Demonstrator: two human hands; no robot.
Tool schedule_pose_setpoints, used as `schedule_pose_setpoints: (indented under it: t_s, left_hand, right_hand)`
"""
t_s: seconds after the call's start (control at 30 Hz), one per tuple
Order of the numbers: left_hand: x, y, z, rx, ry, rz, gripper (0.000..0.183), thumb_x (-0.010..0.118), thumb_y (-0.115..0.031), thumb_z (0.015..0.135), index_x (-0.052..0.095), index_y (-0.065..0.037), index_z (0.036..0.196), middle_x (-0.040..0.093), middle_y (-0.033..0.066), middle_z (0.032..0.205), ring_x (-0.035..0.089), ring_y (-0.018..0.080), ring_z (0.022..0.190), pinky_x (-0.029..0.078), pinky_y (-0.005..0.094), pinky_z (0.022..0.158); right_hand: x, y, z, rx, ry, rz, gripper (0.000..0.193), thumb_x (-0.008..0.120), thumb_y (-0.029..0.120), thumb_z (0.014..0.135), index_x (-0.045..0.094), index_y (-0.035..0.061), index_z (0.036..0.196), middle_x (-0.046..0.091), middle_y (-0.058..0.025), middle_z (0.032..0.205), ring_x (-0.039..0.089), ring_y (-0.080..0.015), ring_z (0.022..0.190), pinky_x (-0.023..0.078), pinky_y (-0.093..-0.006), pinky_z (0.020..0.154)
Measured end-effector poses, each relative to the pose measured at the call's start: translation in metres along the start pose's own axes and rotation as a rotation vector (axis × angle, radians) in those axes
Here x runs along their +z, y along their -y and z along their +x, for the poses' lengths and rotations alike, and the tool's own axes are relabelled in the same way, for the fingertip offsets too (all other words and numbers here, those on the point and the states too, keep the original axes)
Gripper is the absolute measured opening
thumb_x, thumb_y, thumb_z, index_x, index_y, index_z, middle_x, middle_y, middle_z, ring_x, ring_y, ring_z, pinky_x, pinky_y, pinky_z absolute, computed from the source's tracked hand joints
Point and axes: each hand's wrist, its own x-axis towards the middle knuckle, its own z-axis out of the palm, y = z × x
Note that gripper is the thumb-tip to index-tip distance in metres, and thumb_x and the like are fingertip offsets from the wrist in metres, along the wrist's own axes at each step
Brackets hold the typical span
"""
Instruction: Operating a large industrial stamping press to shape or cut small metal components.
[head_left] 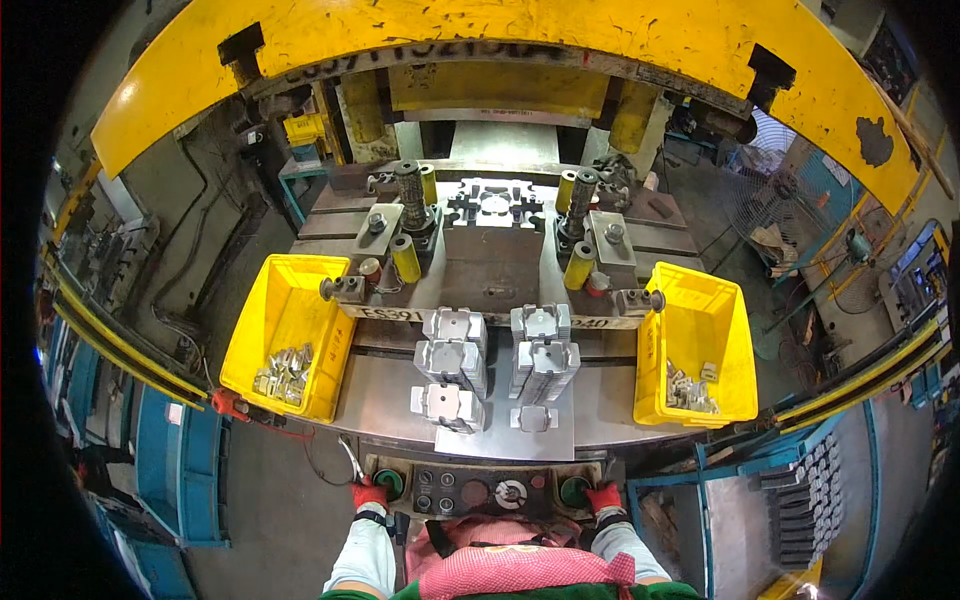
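My left hand [369, 494], in a red glove, is at the left end of the control panel [455, 492], beside a green push button [389, 485]. A slim metal tool like tongs [352, 460] sticks out from its closed fingers. My right hand [603, 497], also gloved in red, rests at the panel's other end by a second green button [575, 491]; its fingers are too small to read. Beyond the panel, stacks of flat silvery metal parts [453, 362] stand on a metal sheet [505, 440]. Further back, a notched plate [495, 204] lies in the press die.
Yellow bins [330, 345] [745, 350] with small metal pieces flank the die. Guide posts [410, 190] rise from the die bed, and the press's yellow upper beam [500, 30] spans above. At right stands a rack [820, 500] with rows of metal parts; a fan [785, 190] is behind.
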Motion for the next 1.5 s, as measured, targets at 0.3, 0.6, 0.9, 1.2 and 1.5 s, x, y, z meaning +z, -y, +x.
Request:
schedule_pose_setpoints:
  t_s: [0.3,0.6,0.9,1.2,1.5]
  left_hand:
    - [-0.014,-0.026,-0.007,-0.093,0.114,0.134,0.062,0.066,-0.024,0.066,0.035,0.003,0.112,0.051,0.0251,0.103,0.048,0.0380,0.097,0.040,0.0396,0.078]
    - [-0.012,-0.012,0.005,-0.190,0.250,0.023,0.078,0.066,-0.020,0.062,0.024,0.005,0.122,0.048,0.0252,0.109,0.046,0.0350,0.103,0.039,0.0347,0.083]
    - [-0.049,-0.028,-0.025,-0.210,0.365,-0.244,0.055,0.066,-0.027,0.068,0.038,0.001,0.106,0.052,0.0102,0.082,0.050,0.0233,0.069,0.043,0.0358,0.061]
    - [-0.184,-0.227,-0.044,0.238,0.173,-0.845,0.044,0.058,-0.011,0.077,0.039,0.003,0.114,0.054,0.0090,0.101,0.051,0.0177,0.088,0.041,0.0274,0.077]
    - [-0.087,-0.541,0.001,0.508,0.995,-0.316,0.034,0.061,-0.040,0.073,0.059,-0.008,0.085,0.053,-0.0015,0.069,0.047,0.0061,0.058,0.036,0.0226,0.050]
  right_hand:
    - [0.010,-0.007,0.008,-0.050,-0.083,-0.003,0.071,0.075,0.039,0.048,0.044,-0.0036,0.095,0.055,-0.0245,0.092,0.052,-0.0363,0.091,0.044,-0.0390,0.074]
    - [0.010,-0.011,0.009,-0.005,-0.023,0.023,0.072,0.075,0.039,0.049,0.041,-0.0037,0.097,0.056,-0.0231,0.092,0.054,-0.0350,0.090,0.044,-0.0386,0.074]
    - [0.007,-0.033,0.017,0.094,-0.039,0.454,0.052,0.068,0.024,0.063,0.044,-0.0014,0.102,0.052,-0.0180,0.095,0.050,-0.0308,0.084,0.043,-0.0362,0.071]
    - [-0.204,0.151,-0.057,-0.312,-0.335,1.062,0.046,0.047,0.021,0.084,0.031,0.0088,0.126,0.054,-0.0034,0.085,0.048,-0.0068,0.061,0.040,-0.0196,0.049]
    - [-0.164,0.490,0.011,-0.983,0.237,0.256,0.033,0.061,0.025,0.071,0.052,0.0030,0.094,0.057,-0.0054,0.084,0.051,-0.0122,0.075,0.041,-0.0263,0.067]
